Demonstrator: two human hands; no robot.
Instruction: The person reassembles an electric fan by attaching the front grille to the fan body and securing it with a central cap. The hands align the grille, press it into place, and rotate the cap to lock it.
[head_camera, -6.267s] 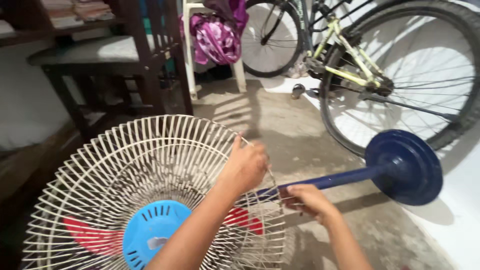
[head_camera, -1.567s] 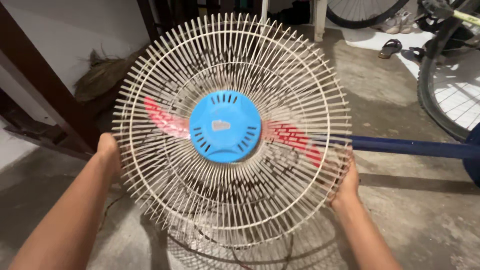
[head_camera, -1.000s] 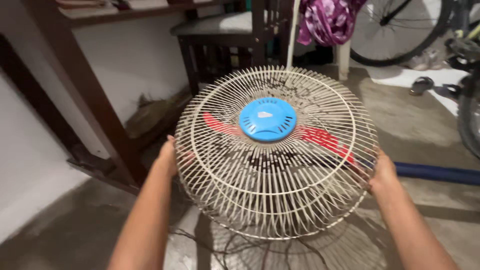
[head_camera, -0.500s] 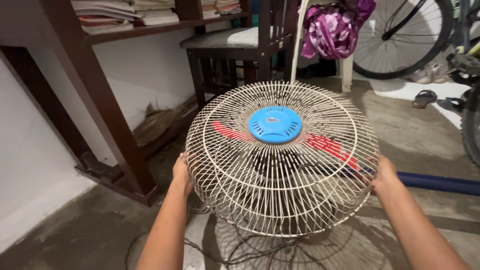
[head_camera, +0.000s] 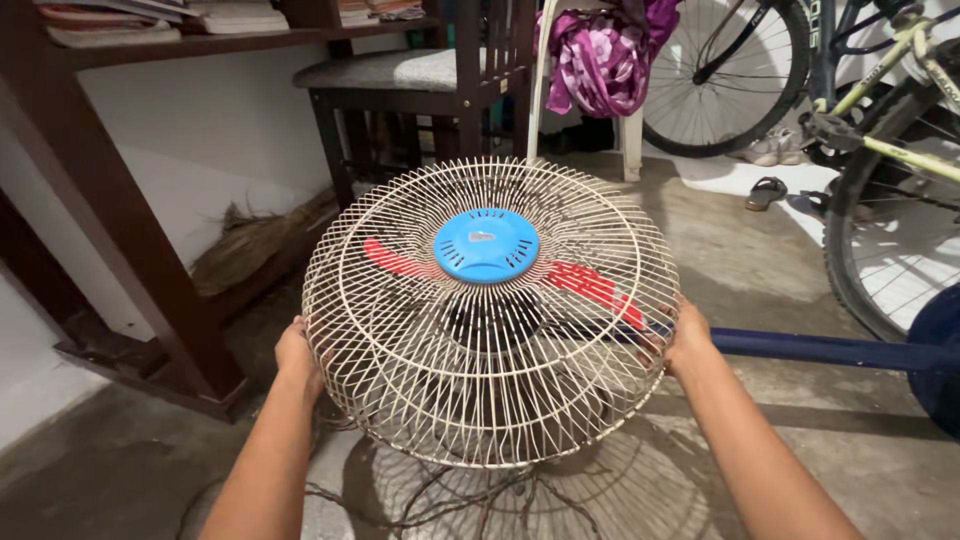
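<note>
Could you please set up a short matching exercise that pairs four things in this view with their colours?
Things:
1. fan cage
2. centre cap
3. fan blades
4. stand pole

Colours:
a. dark blue
b. red
c. cream white
d. light blue

Pairs: 1-c, 2-d, 3-b, 4-a. The left hand and the right hand hold the cage at its sides.
</note>
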